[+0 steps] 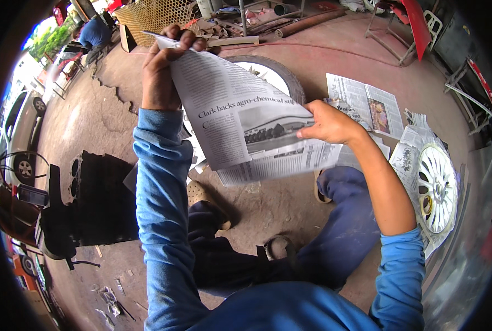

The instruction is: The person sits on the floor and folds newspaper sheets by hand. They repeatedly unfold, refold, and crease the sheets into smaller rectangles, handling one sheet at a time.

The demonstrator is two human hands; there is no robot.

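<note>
- Left hand (163, 74): fingers curled over the upper-left corner of a newspaper sheet (218, 110), pinching it.
- Right hand (334, 122): pinches the sheet's right edge, thumb lying across its printed photo.
- The sheet hangs between both hands, above the lap and in front of a tyre (291, 77) on a white rim, hiding much of it; whether they touch, I cannot tell.
- The sheet's lower edge slants over a second layer of newsprint.
- Right of the tyre, a strip of floor (312, 66) separates it from a spread newspaper (356, 99).
- Farther right, a white wheel (438, 187) rests on newsprint, near the right forearm.
- Left, a dark metal block (105, 198) stands close beside the left sleeve, narrowing the room there.
- Beyond the tyre stands a woven basket (149, 23); its contents cannot be made out.
</note>
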